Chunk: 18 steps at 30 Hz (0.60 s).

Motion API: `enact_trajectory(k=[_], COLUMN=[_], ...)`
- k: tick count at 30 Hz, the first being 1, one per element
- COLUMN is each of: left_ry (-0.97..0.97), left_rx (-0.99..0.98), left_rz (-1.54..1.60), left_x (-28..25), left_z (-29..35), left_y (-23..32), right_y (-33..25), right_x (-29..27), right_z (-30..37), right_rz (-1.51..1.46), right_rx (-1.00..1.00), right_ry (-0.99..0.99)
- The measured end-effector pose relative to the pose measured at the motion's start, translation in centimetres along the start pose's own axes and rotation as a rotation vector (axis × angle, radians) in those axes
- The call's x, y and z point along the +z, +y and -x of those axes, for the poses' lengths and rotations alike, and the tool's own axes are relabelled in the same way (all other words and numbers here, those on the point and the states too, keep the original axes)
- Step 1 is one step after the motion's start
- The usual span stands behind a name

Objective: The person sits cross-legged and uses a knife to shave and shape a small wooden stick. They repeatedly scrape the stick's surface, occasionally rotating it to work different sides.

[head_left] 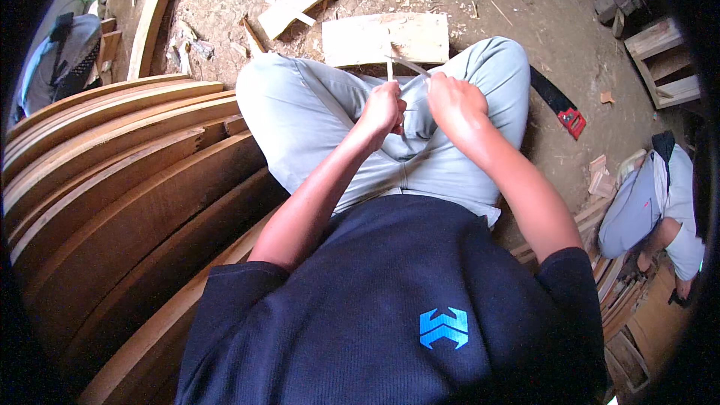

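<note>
My left hand [384,109] is closed round a thin pale wooden stick [390,69], which stands out past the fingers away from me. My right hand [455,101] grips a knife [409,66]; its narrow blade slants to the left and meets or crosses the stick near its far end. The knife's handle is hidden in the fist. Just beyond both hands, a pale board [427,34] lies on the ground in front of my crossed legs, with the stick's tip and the blade over its near edge.
Curved wooden planks [135,131] are stacked at my left. A handsaw [553,96] with a red handle lies by my right knee. Farther off are a short wood block [289,11], scattered chips, and wooden frames [664,64]. Another person [645,199] sits at the right.
</note>
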<state>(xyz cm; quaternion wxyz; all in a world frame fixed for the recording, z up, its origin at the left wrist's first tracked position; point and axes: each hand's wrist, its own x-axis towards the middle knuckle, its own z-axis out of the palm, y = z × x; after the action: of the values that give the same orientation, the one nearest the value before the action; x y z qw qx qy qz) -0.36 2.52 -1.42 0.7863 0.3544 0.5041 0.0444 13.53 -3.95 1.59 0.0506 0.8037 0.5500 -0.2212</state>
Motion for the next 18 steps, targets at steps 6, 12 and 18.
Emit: enact_trajectory(k=[6, 12, 18], left_ry=[-0.016, -0.001, 0.003], left_rx=[0.01, -0.043, -0.053], left_rz=[0.016, 0.031, 0.056], left_x=[0.1, -0.3, -0.5], left_z=[0.2, -0.2, 0.0], left_y=[0.0, 0.0, 0.5], right_y=[-0.3, -0.3, -0.5], right_x=[-0.8, 1.5, 0.1], right_z=[1.9, -2.3, -1.0], right_rz=[0.002, 0.042, 0.038], right_rx=[0.05, 0.037, 0.019], right_ry=[-0.013, 0.036, 0.011])
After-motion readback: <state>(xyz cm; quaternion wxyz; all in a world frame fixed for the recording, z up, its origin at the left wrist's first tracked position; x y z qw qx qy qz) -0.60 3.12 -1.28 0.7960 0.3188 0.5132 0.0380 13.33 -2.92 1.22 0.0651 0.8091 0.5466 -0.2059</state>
